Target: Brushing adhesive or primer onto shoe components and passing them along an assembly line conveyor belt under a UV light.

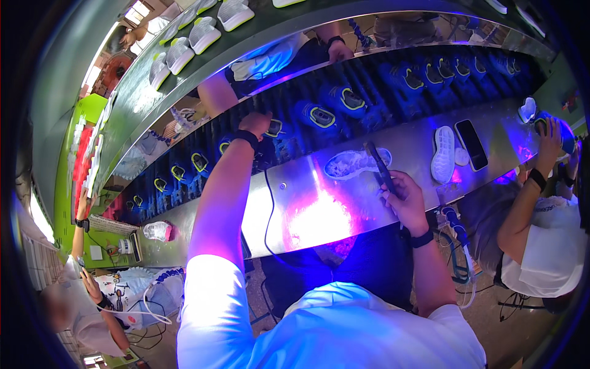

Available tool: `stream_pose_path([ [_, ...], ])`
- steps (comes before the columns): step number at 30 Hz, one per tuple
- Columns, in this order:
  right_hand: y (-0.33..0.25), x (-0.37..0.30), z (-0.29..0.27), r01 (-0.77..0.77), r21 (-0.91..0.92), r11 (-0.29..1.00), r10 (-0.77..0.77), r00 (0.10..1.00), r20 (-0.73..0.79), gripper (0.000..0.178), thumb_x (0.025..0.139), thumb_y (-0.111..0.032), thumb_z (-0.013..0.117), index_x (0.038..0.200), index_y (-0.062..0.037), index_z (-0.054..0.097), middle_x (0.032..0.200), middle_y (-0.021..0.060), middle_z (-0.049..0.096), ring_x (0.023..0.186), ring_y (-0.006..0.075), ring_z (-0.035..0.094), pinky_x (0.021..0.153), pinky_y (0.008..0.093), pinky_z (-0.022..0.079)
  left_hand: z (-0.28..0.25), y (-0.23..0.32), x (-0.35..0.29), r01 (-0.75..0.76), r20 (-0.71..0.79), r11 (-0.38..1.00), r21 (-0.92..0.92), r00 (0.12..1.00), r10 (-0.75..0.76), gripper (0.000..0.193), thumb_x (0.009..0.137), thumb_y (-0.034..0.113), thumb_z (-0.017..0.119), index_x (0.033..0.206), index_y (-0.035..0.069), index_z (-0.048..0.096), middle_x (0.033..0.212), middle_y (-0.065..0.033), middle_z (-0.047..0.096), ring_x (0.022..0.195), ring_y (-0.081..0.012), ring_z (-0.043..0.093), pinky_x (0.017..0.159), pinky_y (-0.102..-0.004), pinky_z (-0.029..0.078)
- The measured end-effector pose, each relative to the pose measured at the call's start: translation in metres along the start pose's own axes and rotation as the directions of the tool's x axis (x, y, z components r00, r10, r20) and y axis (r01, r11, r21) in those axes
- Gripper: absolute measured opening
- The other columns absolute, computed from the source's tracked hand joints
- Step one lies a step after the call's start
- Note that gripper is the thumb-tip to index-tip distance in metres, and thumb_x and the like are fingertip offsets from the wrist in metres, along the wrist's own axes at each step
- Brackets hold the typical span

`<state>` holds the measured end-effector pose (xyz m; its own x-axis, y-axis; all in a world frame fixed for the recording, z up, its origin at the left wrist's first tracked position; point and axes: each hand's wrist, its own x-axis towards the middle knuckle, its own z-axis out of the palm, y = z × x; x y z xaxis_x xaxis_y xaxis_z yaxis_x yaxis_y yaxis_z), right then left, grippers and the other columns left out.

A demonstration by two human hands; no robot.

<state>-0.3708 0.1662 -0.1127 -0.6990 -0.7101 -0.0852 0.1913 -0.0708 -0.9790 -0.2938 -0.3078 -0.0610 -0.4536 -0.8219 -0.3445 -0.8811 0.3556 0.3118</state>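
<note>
My left hand [255, 124], a black band at its wrist, reaches over the conveyor to a dark blue shoe [275, 128] with a yellow-green collar. Its fingers bend against the shoe; their tips are partly hidden. My right hand [405, 198] is closed around a slim dark stick-like tool [381, 165], possibly a brush. The tool's far end lies over a white shoe sole [344, 165], which rests inner side up on the metal table [307, 190].
Several blue shoes [322, 117] line the dark conveyor [393, 104]. Right of the sole lie another white sole [442, 155] and a phone [471, 144]. A thin black cable [268, 209] crosses the table. Grey soles [204, 35] stand on the upper shelf. Co-workers sit at both sides.
</note>
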Motion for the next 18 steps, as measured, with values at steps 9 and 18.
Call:
stream_pose_path([
  [9, -0.002, -0.007, -0.011, 0.002, 0.085, 0.996, -0.002, 1.0, 0.002, 0.05, 0.092, 0.004, 0.065, 0.14, -0.0014, 0.051, 0.092, 0.0032, 0.063, 0.062, 0.0059, 0.055, 0.053, 0.0214, 0.043, 0.008, -0.045, -0.044, -0.12, 0.021, 0.775, -0.62, 0.985, 0.169, 0.043, 0.097, 0.042, 0.062, 0.105, 0.0, 0.068, 0.08, -0.0065, 0.067, 0.059, -0.0151, 0.065, 0.05, -0.0291, 0.052],
  [18, -0.019, -0.023, -0.008, 0.008, -0.27, 0.963, -0.024, 0.998, -0.054, 0.035, 0.098, -0.009, 0.063, 0.132, 0.0, 0.058, 0.082, 0.0003, 0.062, 0.057, 0.0036, 0.05, 0.05, 0.0201, 0.039, 0.003, -0.076, -0.282, -0.275, -0.214, 0.092, -0.957, 0.884, 0.416, 0.059, 0.099, 0.02, 0.065, 0.149, 0.002, 0.041, 0.109, -0.004, 0.068, 0.089, -0.0097, 0.065, 0.062, -0.0231, 0.054],
])
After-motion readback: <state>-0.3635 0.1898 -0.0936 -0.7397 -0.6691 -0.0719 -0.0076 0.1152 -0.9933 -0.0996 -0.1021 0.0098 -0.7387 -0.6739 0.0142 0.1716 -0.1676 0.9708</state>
